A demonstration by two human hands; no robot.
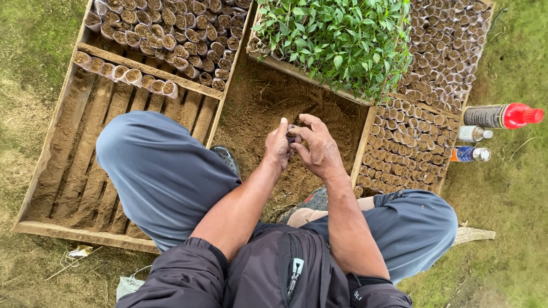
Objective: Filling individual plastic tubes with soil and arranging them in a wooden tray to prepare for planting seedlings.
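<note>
Bare soil (268, 114), both hands (302, 145) pinching perhaps a bag (293, 137)

Your hands over the soil
Your left hand (278, 147) and right hand (319, 149) pinch a small dark bag (293, 137); seedlings (337, 40) at twelve o'clock.

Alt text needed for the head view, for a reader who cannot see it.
A squatting person's left hand and right hand meet over bare soil, pinching a small dark item too small to identify. Wooden trays of soil-filled seedling bags, leafy seedlings and three bottles surround them.
</note>
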